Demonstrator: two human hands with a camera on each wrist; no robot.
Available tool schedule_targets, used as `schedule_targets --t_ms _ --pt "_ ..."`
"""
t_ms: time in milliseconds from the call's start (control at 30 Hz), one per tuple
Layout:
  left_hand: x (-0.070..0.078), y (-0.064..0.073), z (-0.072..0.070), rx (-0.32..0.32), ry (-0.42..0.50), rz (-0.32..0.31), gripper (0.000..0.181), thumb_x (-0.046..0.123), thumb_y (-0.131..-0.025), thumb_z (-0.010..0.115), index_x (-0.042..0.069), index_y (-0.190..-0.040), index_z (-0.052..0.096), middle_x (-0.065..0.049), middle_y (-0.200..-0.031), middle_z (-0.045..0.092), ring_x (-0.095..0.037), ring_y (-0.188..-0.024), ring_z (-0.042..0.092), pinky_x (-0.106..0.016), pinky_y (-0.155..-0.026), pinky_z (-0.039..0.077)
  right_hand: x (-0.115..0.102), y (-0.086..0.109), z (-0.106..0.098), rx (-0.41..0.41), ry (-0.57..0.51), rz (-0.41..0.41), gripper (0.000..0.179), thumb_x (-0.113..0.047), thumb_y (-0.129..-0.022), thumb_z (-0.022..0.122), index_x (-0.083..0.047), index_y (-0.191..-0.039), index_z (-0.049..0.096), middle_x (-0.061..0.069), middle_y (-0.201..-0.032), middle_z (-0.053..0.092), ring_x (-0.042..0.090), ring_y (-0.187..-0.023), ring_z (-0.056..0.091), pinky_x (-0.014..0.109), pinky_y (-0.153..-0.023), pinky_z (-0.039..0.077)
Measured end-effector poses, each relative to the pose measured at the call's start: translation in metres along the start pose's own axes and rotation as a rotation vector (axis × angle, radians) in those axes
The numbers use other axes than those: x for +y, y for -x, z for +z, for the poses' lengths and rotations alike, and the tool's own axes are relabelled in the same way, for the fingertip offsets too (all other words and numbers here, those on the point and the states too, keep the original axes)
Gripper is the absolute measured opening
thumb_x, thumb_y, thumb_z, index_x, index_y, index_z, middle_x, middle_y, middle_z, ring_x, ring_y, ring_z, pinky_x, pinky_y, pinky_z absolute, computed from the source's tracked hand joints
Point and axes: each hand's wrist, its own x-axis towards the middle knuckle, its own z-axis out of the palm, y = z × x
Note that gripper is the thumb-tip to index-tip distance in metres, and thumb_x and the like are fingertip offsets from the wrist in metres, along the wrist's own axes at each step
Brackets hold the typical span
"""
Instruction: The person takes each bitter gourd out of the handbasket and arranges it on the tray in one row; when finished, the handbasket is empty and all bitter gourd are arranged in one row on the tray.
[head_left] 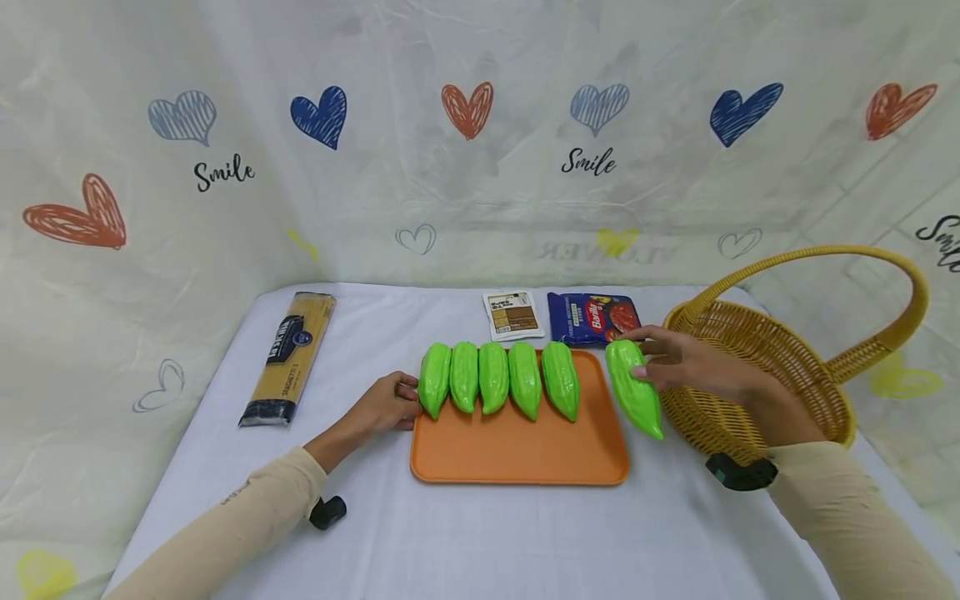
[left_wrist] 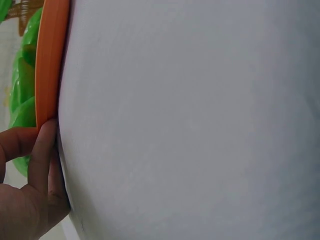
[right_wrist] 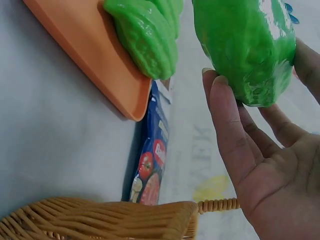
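Observation:
My right hand [head_left: 686, 364] grips a bright green, bumpy bitter melon [head_left: 632, 387] between thumb and fingers, raised between the tray's right side and the basket. The right wrist view shows the fingers curled about one end of this bitter melon [right_wrist: 245, 45]. An orange tray [head_left: 517, 454] lies on the table with several more green bitter melons [head_left: 493, 377] lined up side by side along its far half. At the tray's left edge my left hand [head_left: 384, 404] pinches the rim, beside the leftmost bitter melon. In the left wrist view the fingertips [left_wrist: 48, 127] are right at the tray wall [left_wrist: 50, 65].
A wicker basket [head_left: 840, 408] with a tall arched handle [head_left: 911, 292] stands at the right, under my right forearm. Behind the tray lie a blue Barilla packet [head_left: 570, 321] and a small white-and-brown packet [head_left: 513, 315]. A spaghetti pack [head_left: 292, 358] lies at the left.

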Motion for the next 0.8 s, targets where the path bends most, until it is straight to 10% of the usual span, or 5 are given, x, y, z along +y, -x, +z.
schedule_targets --t_ms 800 --pt "0.002 0.001 0.000 0.007 -0.019 -0.009 0.048 0.005 -0.089 0.068 0.001 -0.134 0.051 -0.015 -0.116 0.058 -0.021 -0.093 0.064 -0.029 -0.073 0.062 -0.002 -0.023 0.028 0.095 -0.015 0.049 0.064 -0.033 -0.098 0.065 -0.010 -0.150 0.037 0.028 -0.140 0.049 0.034 -0.118 0.058 0.039 -0.084 0.061"
